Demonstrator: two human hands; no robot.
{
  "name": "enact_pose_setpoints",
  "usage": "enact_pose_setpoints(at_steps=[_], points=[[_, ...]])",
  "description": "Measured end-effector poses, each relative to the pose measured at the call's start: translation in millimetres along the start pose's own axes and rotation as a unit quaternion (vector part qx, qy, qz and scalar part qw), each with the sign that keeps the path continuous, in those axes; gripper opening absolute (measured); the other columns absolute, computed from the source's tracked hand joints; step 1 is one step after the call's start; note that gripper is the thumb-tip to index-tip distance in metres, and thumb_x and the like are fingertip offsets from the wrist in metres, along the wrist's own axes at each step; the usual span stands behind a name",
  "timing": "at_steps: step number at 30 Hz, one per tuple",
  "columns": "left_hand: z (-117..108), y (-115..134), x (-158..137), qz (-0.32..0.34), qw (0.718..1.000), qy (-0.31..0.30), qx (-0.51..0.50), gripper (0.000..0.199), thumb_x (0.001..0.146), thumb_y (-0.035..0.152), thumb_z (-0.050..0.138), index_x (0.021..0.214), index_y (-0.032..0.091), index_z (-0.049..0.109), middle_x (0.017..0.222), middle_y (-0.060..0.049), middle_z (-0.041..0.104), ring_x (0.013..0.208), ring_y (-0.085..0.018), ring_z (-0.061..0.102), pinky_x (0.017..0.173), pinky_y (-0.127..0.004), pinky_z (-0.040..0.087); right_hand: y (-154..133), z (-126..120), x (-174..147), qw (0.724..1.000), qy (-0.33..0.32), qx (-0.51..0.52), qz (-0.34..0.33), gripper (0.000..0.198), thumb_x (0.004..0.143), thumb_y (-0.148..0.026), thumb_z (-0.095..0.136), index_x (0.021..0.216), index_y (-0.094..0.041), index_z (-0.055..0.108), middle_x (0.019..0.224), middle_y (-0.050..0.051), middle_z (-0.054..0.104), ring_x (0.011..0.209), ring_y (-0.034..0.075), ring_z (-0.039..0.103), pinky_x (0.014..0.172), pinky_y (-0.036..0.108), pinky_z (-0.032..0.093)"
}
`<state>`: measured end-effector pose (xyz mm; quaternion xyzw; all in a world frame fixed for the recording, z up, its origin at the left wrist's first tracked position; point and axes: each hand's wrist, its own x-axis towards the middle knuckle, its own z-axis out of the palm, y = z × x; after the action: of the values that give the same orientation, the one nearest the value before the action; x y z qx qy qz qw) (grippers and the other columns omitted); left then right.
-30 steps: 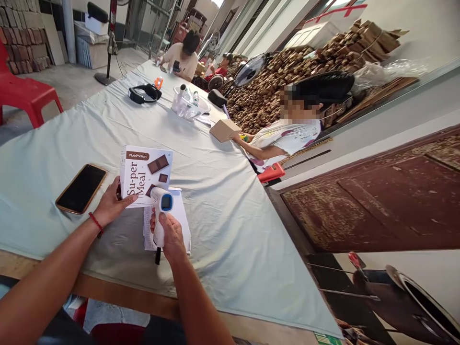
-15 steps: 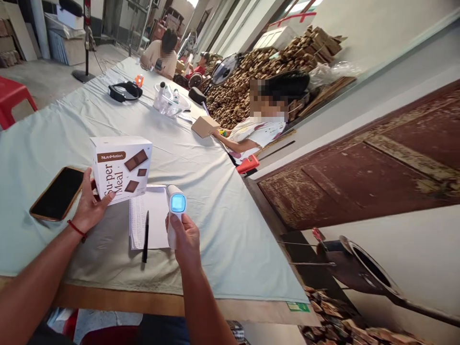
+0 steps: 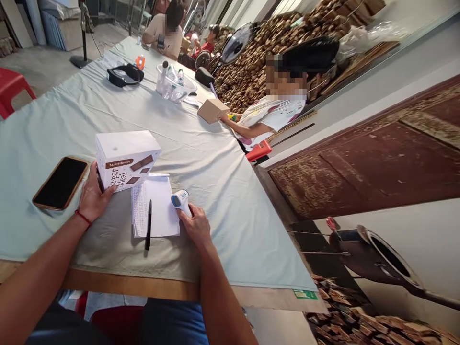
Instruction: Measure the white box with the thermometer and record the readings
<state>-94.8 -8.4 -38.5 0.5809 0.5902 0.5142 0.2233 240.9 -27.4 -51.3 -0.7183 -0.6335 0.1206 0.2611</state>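
Observation:
My left hand [image 3: 94,195] grips the lower left corner of a white NutriMotion "Su-per Meal" box [image 3: 127,143], which leans back so its top face shows. In my right hand [image 3: 196,223] is a white infrared thermometer [image 3: 182,200], held by its handle, its small screen dark and angled to the left. Between the hands lies a notepad [image 3: 163,206] with handwriting down its left side. A black pen [image 3: 148,225] rests across its lower part. Left of the box, a smartphone [image 3: 62,183] with a dark screen lies on the cloth.
A pale cloth covers the table [image 3: 187,148]. Farther back are a black headset [image 3: 125,75], a clear basket of bottles [image 3: 176,86] and an orange item [image 3: 140,62]. At the right edge a person holds a cardboard box [image 3: 212,110]; another sits at the far end.
The thermometer has turned left and dropped lower, and its lit screen has gone dark. The box has tipped, showing more of its top. My view has shifted slightly.

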Motion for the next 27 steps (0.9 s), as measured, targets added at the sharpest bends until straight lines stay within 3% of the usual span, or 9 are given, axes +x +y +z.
enact_pose_setpoints(at_steps=[3, 6, 9, 12, 15, 19, 23, 25, 27], points=[[2.5, 0.7, -3.2, 0.021, 0.999, 0.02, 0.028, 0.09, 0.074, 0.042, 0.074, 0.15, 0.018, 0.03, 0.146, -0.017, 0.045, 0.139, -0.036, 0.041, 0.118, -0.052, 0.033, 4.0, 8.2, -4.4, 0.995, 0.065, -0.07, -0.034, 0.05, 0.085, -0.058, 0.057, 0.11, -0.016, 0.07, 0.096, 0.014, 0.064, 0.094, 0.029, 0.056, 0.08, 0.04, 0.046], [2.8, 11.2, -9.3, 0.069, 0.99, 0.091, 0.077, 0.094, 0.072, 0.043, 0.075, 0.148, 0.013, 0.029, 0.147, -0.022, 0.035, 0.141, -0.038, 0.033, 0.118, -0.054, 0.03, -14.3, 10.3, -14.0, 0.977, 0.15, -0.076, -0.132, 0.045, 0.091, -0.049, 0.055, 0.12, -0.017, 0.067, 0.109, 0.016, 0.062, 0.102, 0.03, 0.054, 0.086, 0.043, 0.045], [-0.3, 28.2, -18.9, 0.127, 0.973, 0.149, 0.121, 0.078, 0.077, 0.04, 0.071, 0.142, 0.012, 0.037, 0.136, -0.02, 0.04, 0.13, -0.035, 0.041, 0.111, -0.052, 0.037, -40.1, 13.3, -24.9, 0.956, 0.068, -0.033, -0.285, 0.029, 0.097, -0.029, 0.049, 0.118, -0.026, 0.07, 0.11, 0.011, 0.061, 0.1, 0.024, 0.055, 0.089, 0.04, 0.044], [-3.1, 40.9, -28.5, 0.211, 0.953, 0.16, 0.149, 0.044, 0.086, 0.032, 0.061, 0.127, 0.017, 0.052, 0.115, -0.013, 0.052, 0.111, -0.029, 0.052, 0.098, -0.047, 0.046, -54.7, 18.4, -31.3, 0.934, -0.029, -0.059, -0.351, 0.039, 0.096, -0.014, 0.047, 0.122, -0.031, 0.069, 0.108, 0.008, 0.06, 0.092, 0.021, 0.054, 0.086, 0.037, 0.044], [-1.8, 44.5, -33.3, 0.252, 0.958, 0.015, 0.137, 0.023, 0.093, 0.03, 0.049, 0.11, 0.023, 0.063, 0.097, -0.007, 0.061, 0.092, -0.023, 0.06, 0.086, -0.038, 0.051, -54.4, 18.9, -31.6, 0.922, -0.07, -0.098, -0.368, 0.04, 0.095, -0.011, 0.05, 0.119, -0.034, 0.071, 0.098, 0.007, 0.06, 0.089, 0.02, 0.053, 0.085, 0.037, 0.041], [5.6, 38.8, -35.0, 0.22, 0.941, -0.23, 0.113, 0.033, 0.097, 0.039, 0.042, 0.107, 0.023, 0.07, 0.083, -0.005, 0.066, 0.076, -0.019, 0.062, 0.076, -0.032, 0.051, -45.9, 9.7, -28.8, 0.913, -0.085, -0.099, -0.386, 0.025, 0.097, -0.019, 0.052, 0.106, -0.03, 0.073, 0.095, 0.006, 0.061, 0.087, 0.02, 0.053, 0.085, 0.036, 0.04], [12.7, 30.7, -38.8, 0.232, 0.908, -0.313, 0.151, 0.037, 0.099, 0.044, 0.042, 0.104, 0.024, 0.073, 0.087, -0.005, 0.069, 0.076, -0.019, 0.062, 0.07, -0.031, 0.048, -41.3, -0.1, -29.8, 0.936, -0.051, 0.003, -0.348, 0.02, 0.098, -0.025, 0.047, 0.1, -0.024, 0.067, 0.094, 0.007, 0.064, 0.087, 0.02, 0.058, 0.084, 0.037, 0.044], [14.5, 28.8, -40.8, 0.244, 0.894, -0.336, 0.171, 0.037, 0.099, 0.043, 0.042, 0.106, 0.024, 0.073, 0.09, -0.006, 0.07, 0.077, -0.02, 0.063, 0.068, -0.031, 0.046, -44.1, -1.8, -33.8, 0.951, 0.017, 0.121, -0.285, 0.012, 0.095, -0.03, 0.052, 0.097, -0.023, 0.062, 0.09, 0.007, 0.064, 0.082, 0.02, 0.059, 0.079, 0.037, 0.047], [15.4, 29.0, -42.3, 0.247, 0.885, -0.351, 0.181, 0.036, 0.1, 0.042, 0.042, 0.108, 0.025, 0.072, 0.092, -0.006, 0.07, 0.078, -0.02, 0.063, 0.067, -0.03, 0.044, -52.1, -0.8, -40.5, 0.943, 0.08, 0.259, -0.196, 0.01, 0.089, -0.033, 0.059, 0.09, -0.024, 0.057, 0.084, 0.004, 0.064, 0.072, 0.018, 0.059, 0.071, 0.035, 0.048]])
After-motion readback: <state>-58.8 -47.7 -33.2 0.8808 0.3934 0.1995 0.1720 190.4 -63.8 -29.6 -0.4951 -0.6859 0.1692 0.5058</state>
